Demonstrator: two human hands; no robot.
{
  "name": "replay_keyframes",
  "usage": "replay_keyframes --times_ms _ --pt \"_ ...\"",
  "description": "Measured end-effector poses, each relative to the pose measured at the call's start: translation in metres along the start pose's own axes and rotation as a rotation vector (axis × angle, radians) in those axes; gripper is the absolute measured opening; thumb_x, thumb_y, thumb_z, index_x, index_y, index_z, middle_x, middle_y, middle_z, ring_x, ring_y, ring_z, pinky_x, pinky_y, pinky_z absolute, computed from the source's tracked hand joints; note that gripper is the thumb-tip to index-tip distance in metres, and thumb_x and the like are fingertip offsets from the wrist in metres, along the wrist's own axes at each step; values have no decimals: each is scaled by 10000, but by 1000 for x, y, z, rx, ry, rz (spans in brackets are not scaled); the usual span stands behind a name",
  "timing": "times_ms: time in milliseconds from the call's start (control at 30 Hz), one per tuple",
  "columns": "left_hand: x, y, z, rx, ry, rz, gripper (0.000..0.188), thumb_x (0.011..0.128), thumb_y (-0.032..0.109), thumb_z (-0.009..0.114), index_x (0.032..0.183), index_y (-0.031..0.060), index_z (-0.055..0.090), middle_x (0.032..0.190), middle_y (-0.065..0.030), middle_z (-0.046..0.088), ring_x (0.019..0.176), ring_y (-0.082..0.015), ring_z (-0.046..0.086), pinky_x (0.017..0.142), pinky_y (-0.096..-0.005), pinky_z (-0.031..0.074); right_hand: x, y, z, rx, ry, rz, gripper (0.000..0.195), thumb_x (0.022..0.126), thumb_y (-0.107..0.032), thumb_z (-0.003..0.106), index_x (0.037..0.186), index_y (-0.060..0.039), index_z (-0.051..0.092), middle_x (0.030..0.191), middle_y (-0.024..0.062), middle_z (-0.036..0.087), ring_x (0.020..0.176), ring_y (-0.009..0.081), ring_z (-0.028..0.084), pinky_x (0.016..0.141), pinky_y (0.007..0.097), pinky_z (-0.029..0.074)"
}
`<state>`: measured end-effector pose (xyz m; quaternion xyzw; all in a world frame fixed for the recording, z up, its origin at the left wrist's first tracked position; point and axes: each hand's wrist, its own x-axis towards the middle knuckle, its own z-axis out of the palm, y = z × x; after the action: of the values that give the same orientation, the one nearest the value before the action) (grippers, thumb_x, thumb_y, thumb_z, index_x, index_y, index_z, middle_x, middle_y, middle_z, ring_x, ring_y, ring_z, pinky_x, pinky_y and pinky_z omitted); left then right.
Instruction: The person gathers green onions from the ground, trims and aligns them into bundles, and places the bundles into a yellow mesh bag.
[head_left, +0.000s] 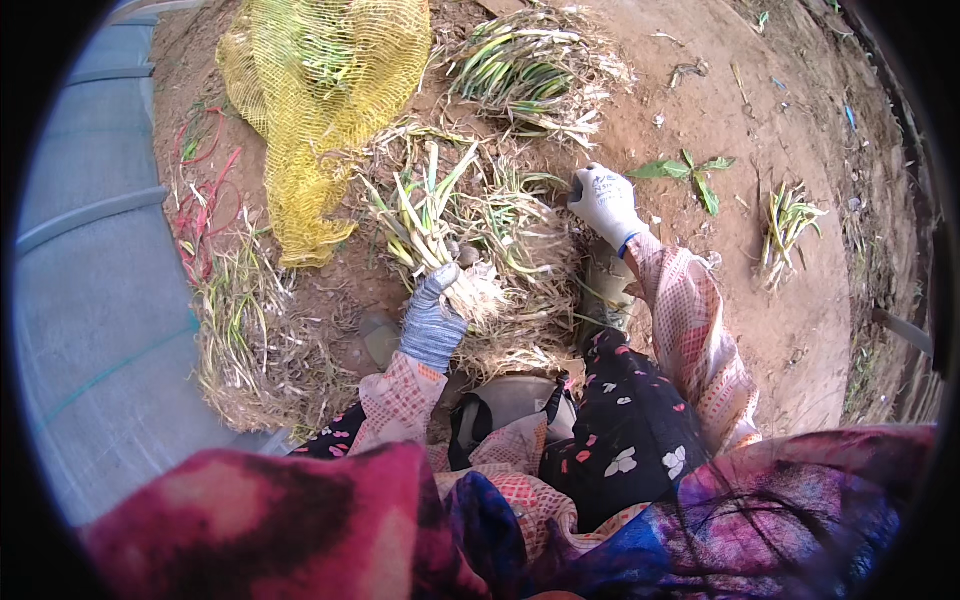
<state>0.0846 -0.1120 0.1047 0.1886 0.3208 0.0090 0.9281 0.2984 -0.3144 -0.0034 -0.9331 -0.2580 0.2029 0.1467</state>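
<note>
My left hand (433, 319), in a grey knitted glove, grips a bunch of young onion-like plants (424, 217) near the root end. Its green and white stalks fan away from me, and the pale roots (480, 292) stick out to the right of my thumb. My right hand (606, 201) wears a white glove bearing print and is curled beside the right edge of a loose heap of the same plants (517, 225). A green leaf reaches close to its fingers. Whether those fingers pinch anything is hidden.
Beyond the heap lies a larger pile of plants (532, 71). A yellow mesh sack (322, 112) with greenery inside is at the upper left, near red twine (201, 225). More plants (247, 337) lie left by grey sheeting (97, 300). A small bunch (787, 232) rests right, past a weed (694, 174).
</note>
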Motion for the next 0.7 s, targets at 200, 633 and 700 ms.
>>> replay_keyframes --times_ms 200,633,700 --pt "5 -4 -5 109 61 -44 424 888 92 640 1298 104 533 1206 -79 614 1149 -271 596 967 -474 525 -24 20 5 1643 -476 326 266 883 -238 688 1029 -16 683 782 22 642 650 110 574 583 250 461" --pt "25 -31 3 298 203 -118 221 864 -7 643 1083 10 614 867 -80 651 725 -209 650 696 -348 580 -52 -58 5 1561 -529 54 321 821 -90 746 1122 -30 653 978 67 701 874 136 656 805 274 529" --pt "16 -16 -7 236 157 -192 239 861 29 657 1093 -3 608 875 -91 648 744 -232 653 694 -369 589 -30 -50 -4 1014 -186 23 339 790 -148 774 1096 -54 661 973 82 695 902 195 668 824 319 524"
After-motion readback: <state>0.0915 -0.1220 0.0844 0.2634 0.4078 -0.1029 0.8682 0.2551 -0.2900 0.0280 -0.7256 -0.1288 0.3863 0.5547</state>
